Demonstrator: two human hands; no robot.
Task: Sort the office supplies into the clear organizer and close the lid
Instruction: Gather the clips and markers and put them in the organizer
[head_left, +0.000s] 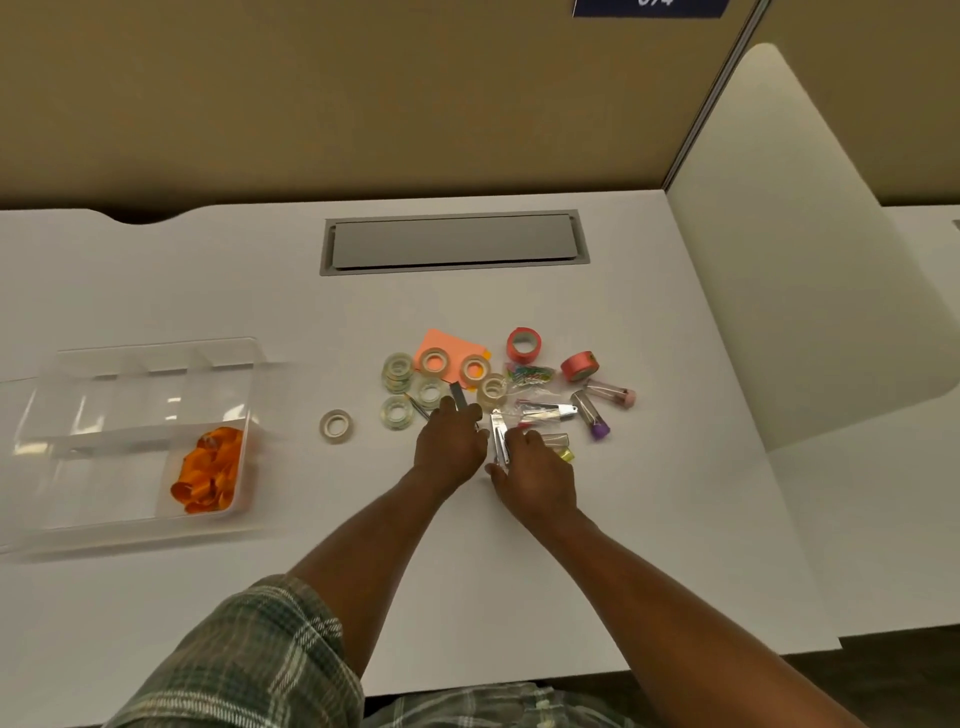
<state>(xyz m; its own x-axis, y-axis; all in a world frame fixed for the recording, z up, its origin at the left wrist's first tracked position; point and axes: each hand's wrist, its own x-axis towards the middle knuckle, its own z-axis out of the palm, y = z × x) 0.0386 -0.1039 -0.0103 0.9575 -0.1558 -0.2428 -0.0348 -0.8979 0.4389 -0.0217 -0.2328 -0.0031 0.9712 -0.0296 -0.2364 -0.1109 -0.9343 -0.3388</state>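
The clear organizer (249, 415) sits at the left with its lid open; orange rubber bands (210, 470) fill its near right compartment. A pile of supplies lies mid-table: several clear tape rolls (399, 370), two pink tape rolls (523, 344), orange sticky notes (448, 345), a bag of coloured paper clips (530, 373), small tubes with coloured caps (592, 413). My left hand (451, 446) is closed around a grey staple strip (459, 396). My right hand (535, 467) grips a silver metal piece (500, 435) beside it. One tape roll (336, 426) lies apart to the left.
A grey cable hatch (452, 241) is set into the white desk (519, 571) behind the pile. A white divider panel (789, 270) rises at the right. A tan partition wall stands behind the desk.
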